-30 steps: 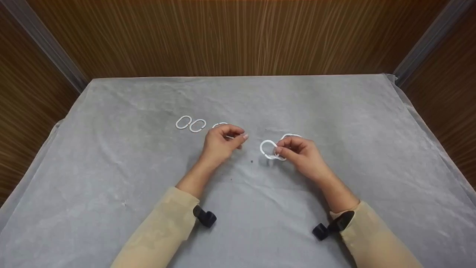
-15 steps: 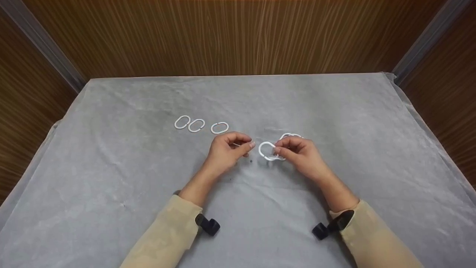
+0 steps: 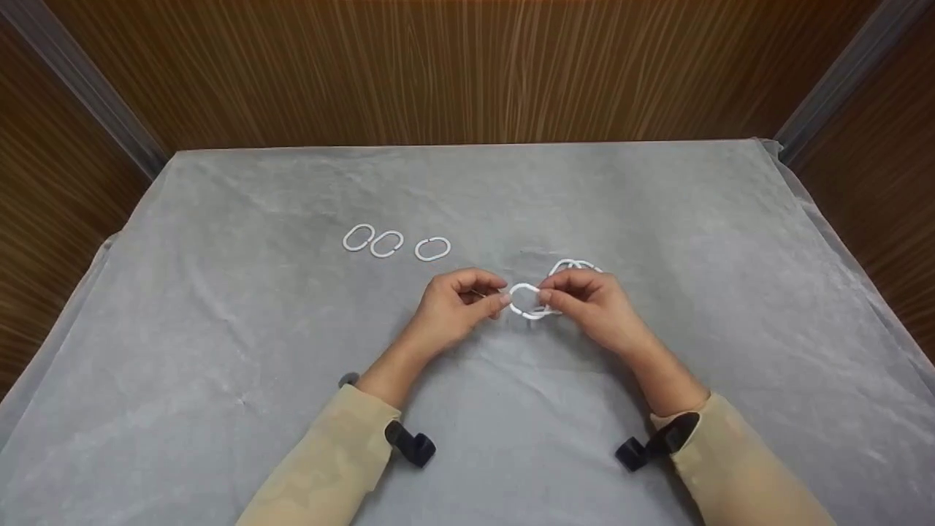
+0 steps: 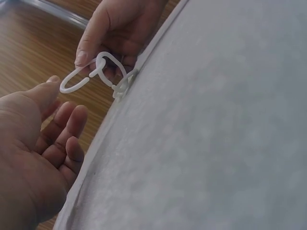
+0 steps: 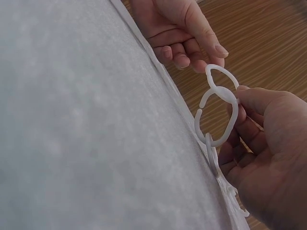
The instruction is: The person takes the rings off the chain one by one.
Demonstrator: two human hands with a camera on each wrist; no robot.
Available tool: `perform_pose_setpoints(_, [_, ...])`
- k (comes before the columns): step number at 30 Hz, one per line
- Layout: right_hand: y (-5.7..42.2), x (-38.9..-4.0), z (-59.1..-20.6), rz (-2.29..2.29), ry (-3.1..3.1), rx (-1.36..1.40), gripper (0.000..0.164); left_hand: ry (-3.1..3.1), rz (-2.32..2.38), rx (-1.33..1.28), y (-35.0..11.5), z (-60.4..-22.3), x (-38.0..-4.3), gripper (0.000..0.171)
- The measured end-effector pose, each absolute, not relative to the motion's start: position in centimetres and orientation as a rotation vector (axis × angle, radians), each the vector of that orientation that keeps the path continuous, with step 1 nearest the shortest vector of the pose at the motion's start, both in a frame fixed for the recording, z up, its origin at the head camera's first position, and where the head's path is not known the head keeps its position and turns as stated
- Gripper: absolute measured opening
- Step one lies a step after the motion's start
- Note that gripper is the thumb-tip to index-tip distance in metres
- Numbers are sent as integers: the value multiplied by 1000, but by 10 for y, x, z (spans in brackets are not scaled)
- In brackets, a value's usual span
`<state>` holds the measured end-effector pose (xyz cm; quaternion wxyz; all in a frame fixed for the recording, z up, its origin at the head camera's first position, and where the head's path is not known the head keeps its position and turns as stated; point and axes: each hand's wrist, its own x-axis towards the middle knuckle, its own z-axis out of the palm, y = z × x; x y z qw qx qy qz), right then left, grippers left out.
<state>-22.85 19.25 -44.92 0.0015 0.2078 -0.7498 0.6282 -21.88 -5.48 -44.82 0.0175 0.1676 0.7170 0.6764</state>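
Observation:
My right hand pinches an oval white plastic shower curtain ring between thumb and fingers at its right side. A second ring is linked through it, and a third hangs from the second; further rings of the chain show beyond the right hand. Close at the held ring's left edge are the thumb and index fingertips of my left hand, its other fingers bent. Whether these tips pinch the ring is unclear. The rings have narrow gaps.
Three loose white rings lie to the left on the grey cloth: a far-left ring, a ring beside it and one apart. A wood-grain panel stands behind the table.
My left hand has moved right and slightly nearer, away from the loose rings to the held ring's edge. The right hand has stayed nearly still with its ring.

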Motion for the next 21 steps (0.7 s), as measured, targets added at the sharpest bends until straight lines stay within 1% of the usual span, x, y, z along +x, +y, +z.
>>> perform_pose_setpoints(9, [192,-228,-449,1954,-2377,687,4,2165,2094,602,-54,-452,-219,19])
perform_pose_setpoints(21, [192,-228,-449,1935,-2406,694,4,2184,2026,623,-55,-453,-219,20])
